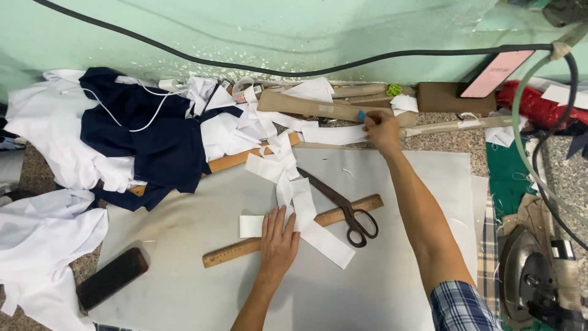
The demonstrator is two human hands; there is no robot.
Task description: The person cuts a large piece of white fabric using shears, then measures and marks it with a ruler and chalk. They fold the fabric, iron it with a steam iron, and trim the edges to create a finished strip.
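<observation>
My left hand (278, 240) flat, fingers spread on white fabric strip (252, 225) over wooden ruler (343, 213), right hand (381, 127) fingers pinching small blue chalk (361, 115), mostly hidden, scissors (343, 205) beside on tabletop (184, 276).

A pale green wall (257, 27) runs along the far side, its paint flecked and chipped in a band just above the counter (441, 132). A black cable (202, 59) sags across that wall from the upper left and rises again toward the upper right corner. The counter below the wall is speckled grey-brown stone, showing bare along its far edge and at the lower left. A large off-white sheet (392, 270) covers the counter's middle. The light is even and soft, without hard shadows.
</observation>
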